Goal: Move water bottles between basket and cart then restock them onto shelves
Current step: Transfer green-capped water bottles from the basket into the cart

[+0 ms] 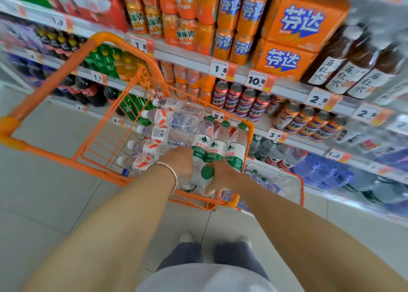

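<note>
An orange wire cart stands in front of me. It holds several red-label water bottles lying on their sides and three green-label bottles standing at its right end. My left hand, a bangle on its wrist, reaches down into the cart and grips a clear bottle; its fingertips are hidden. My right hand grips a green-capped bottle tilted toward me, thumb around its body. The basket, with an orange rim, sits behind the cart on the right with bottles inside.
Shelves of orange soda cans, tea and cola run along the far side, with price tags on their edges. Bottled water fills the lowest shelf on the right. Grey floor tiles lie to the left. My feet stand just behind the cart.
</note>
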A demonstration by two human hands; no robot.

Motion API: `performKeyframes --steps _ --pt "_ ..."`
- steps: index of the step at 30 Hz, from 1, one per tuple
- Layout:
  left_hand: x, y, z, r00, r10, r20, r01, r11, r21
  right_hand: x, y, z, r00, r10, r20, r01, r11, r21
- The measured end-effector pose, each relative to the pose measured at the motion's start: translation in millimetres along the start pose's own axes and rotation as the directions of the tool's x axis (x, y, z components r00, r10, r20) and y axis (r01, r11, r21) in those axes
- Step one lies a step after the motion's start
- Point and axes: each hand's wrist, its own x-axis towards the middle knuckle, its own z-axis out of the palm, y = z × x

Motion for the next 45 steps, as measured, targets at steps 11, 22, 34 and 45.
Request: performKeyframes --steps 11,22,34,45 --pt "-22 13 -78 0.99 0.014 -0.142 -0.062 0.939 -0.339 -28 7 -59 0.995 0.079 -0.068 -0.028 0.833 0.553" --pt "4 122 -98 0.968 0.127 -0.214 -0.243 0.671 -0.7 -70 114 -116 0.894 0.432 -0.12 -0.02 0.306 0.952" --pt "139 329 7 0.99 0.112 -0.09 -0.142 0.662 -0.736 -60 345 -95 0.809 0.588 0.002 -0.196 0.267 0.943" --pt "335 417 149 1.0 0.015 0.015 -0.004 0.822 -0.569 64 535 4 0.794 0.608 0.018 -0.272 0.328 0.904"
